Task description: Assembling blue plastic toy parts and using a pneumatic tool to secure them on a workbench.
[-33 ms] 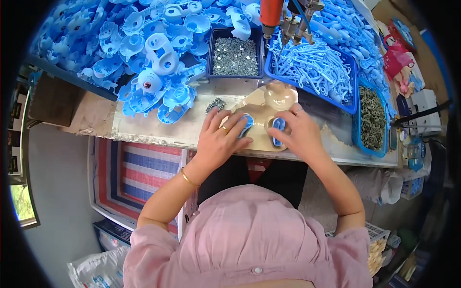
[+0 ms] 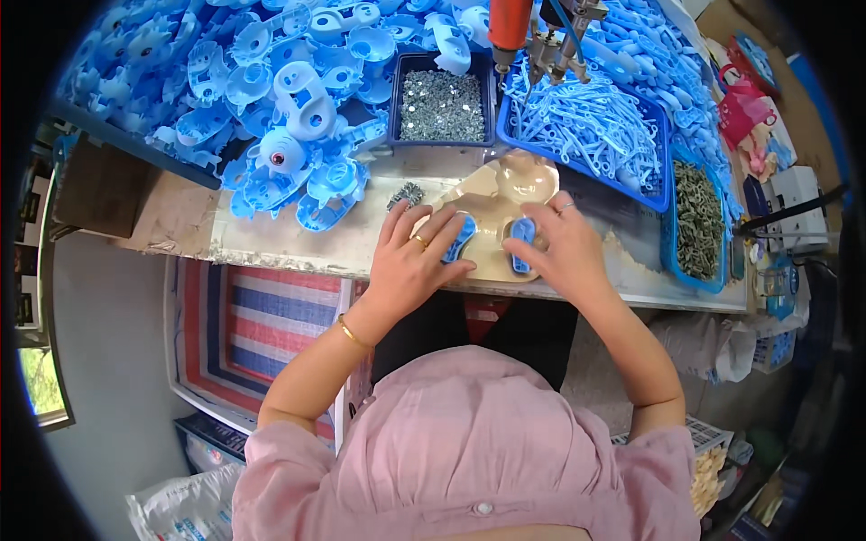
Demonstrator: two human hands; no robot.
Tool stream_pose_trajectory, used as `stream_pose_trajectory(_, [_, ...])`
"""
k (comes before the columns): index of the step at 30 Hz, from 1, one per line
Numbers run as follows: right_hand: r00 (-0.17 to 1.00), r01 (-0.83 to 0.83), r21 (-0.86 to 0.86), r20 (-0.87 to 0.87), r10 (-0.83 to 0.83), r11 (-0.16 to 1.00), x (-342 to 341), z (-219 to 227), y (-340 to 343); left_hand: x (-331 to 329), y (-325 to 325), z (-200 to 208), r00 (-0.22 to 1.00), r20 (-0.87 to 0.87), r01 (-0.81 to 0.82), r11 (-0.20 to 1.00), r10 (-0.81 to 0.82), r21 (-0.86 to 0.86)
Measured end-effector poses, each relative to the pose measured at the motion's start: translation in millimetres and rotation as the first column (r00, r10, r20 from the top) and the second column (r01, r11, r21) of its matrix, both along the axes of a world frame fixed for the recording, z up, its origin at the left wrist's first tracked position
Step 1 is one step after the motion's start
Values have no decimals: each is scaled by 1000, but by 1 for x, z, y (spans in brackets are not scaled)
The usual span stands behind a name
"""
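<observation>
A tan moulded fixture [image 2: 487, 194] with rounded hollows lies at the table's front edge. Two small blue plastic parts sit in it, side by side. My left hand [image 2: 410, 248] has its thumb and forefinger about the left blue plastic part [image 2: 462, 239], the other fingers stretched over the fixture's left side. On the other side, my right hand [image 2: 568, 251] holds the right blue plastic part [image 2: 521, 245] between thumb and fingers. The fingers cover some of both parts. A small pile of metal screws [image 2: 408, 196] lies just beyond my left fingertips.
Blue plastic shells [image 2: 298, 99] are heaped at the back left. A dark tray of small metal pieces [image 2: 442, 104], a blue tray of thin blue parts [image 2: 586, 126] and a basket of screws [image 2: 697, 221] stand behind and right. A screwdriver machine [image 2: 546, 54] hangs over the table.
The fingers of my right hand have shifted slightly about the right blue part. My left hand stays in nearly the same place.
</observation>
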State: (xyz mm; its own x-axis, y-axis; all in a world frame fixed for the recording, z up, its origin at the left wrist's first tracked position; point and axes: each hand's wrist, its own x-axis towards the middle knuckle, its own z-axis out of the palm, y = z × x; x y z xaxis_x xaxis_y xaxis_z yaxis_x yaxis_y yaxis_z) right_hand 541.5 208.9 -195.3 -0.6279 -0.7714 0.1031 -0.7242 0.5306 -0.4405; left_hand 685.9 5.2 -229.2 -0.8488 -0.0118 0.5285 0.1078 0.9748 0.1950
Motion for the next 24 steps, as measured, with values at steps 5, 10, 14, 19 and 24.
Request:
stream_pose_trajectory(5, [947,162,-202,-243,-209,966,4,-13,17,-1,1,-9,999,17,-50,991,48,125])
stream_pose_trajectory(10, [891,438,-411,319,-324,799,-10,-34,29,-5,3,-27,1000,23,-22,960,16,280])
stream_pose_trajectory(14, [808,566,-475,157,-568,674,-66,-45,52,-4,3,-27,998,65,-10,957,-9,290])
stream_pose_trajectory(19, [810,494,-542,2,-587,680,-98,-52,54,-2,1,-16,986,154,41,980,-72,192])
stream_pose_trajectory(24, [827,427,-556,-78,-557,713,-119,-53,60,-5,1,-18,976,190,79,986,-106,144])
